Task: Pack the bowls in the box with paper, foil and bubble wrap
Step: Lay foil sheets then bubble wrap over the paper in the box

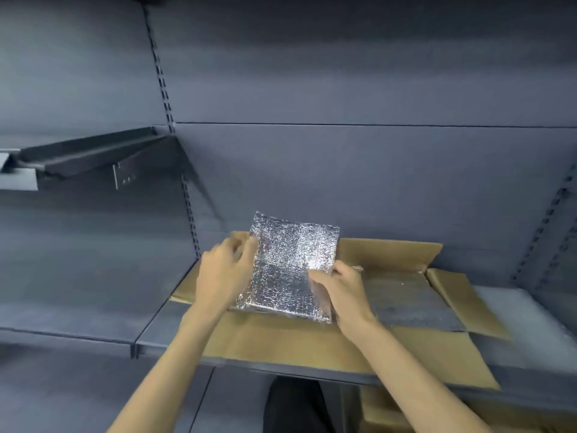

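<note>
So far, 1 foil sheet is lying flat inside the open box (pixel 390 254) on the shelf (pixel 162 320); no bowls are showing yet, so most packing seems left. Both hands are holding a second foil sheet (pixel 287 267) over the box: left hand (pixel 224 270) pinching its left edge, right hand (pixel 340 292) gripping its right edge.

A long grey metal shelf (pixel 162 339) ran along a dark grey back wall (pixel 343 73). A strip with many little slots (pixel 162 82) went up the wall. Higher on the left hung a smaller dark shelf (pixel 93 151) on a slanted bracket (pixel 187 170). Another slotted strip (pixel 549 220) stood at the right.
</note>
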